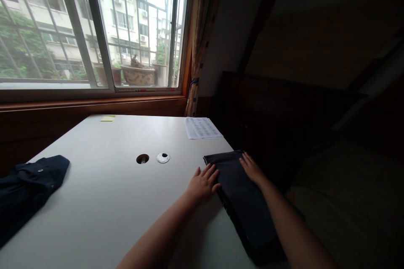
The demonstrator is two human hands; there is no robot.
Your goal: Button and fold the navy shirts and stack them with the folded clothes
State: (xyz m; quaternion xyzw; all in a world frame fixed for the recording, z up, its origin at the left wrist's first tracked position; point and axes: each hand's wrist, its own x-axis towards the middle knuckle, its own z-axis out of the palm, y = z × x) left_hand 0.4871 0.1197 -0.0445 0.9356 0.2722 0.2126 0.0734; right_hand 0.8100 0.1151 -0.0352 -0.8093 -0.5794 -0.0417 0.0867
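A dark navy folded garment (241, 195) lies along the right edge of the white table (104, 201); its exact kind I cannot make out. My left hand (203, 183) rests at its left edge, fingers spread, the fingertips touching the cloth. On the far right corner of the cloth lies my right hand (251, 168), fingers stretched out and flat. Neither hand grips anything. My right forearm covers part of the cloth's right side.
Another dark blue garment with buttons (38, 176) lies at the table's left. Printed sheets (202, 128) and a yellow sticky note (108, 118) sit near the back edge. A round hole (142, 159) and its loose cover (163, 158) are mid-table. Behind stands a barred window (135, 29).
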